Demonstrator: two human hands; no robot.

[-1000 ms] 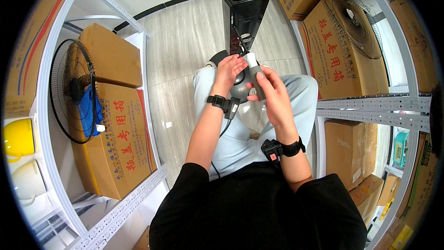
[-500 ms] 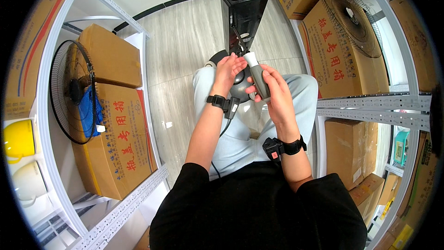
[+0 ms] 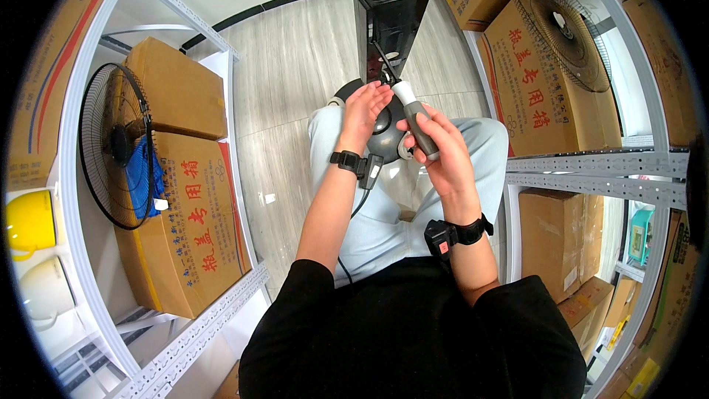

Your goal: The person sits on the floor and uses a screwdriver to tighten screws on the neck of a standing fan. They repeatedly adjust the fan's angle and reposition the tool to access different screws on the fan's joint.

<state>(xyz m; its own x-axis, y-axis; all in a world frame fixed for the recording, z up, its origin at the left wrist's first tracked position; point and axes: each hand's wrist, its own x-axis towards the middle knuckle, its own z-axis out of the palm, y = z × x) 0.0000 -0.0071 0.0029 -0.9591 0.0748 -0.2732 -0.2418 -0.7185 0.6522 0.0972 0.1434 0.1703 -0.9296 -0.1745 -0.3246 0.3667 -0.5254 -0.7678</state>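
My right hand [image 3: 447,149] is closed around a screwdriver [image 3: 401,94] with a thick grey handle and a white collar. Its dark, slender shaft seems to run up and left toward the foot of a black column [image 3: 389,18]; whether the tip touches it, I cannot tell. My left hand [image 3: 360,120] hovers beside the collar, fingers stretched out and thumb apart, holding nothing. Beneath both hands, between my knees, lies a round dark base [image 3: 385,146], partly covered by the hands and tool.
Metal shelves stand on both sides. The left shelf [image 3: 214,332] bears cardboard boxes [image 3: 188,251], a black fan grille [image 3: 88,170] and blue mesh [image 3: 140,177]. On the right are more boxes [image 3: 524,89] and another fan grille [image 3: 532,29]. A cable [image 3: 360,207] hangs from my left wrist.
The right hand and screwdriver handle have shifted slightly right, opening a gap to my left hand. My left fingers have drawn back from the white collar.
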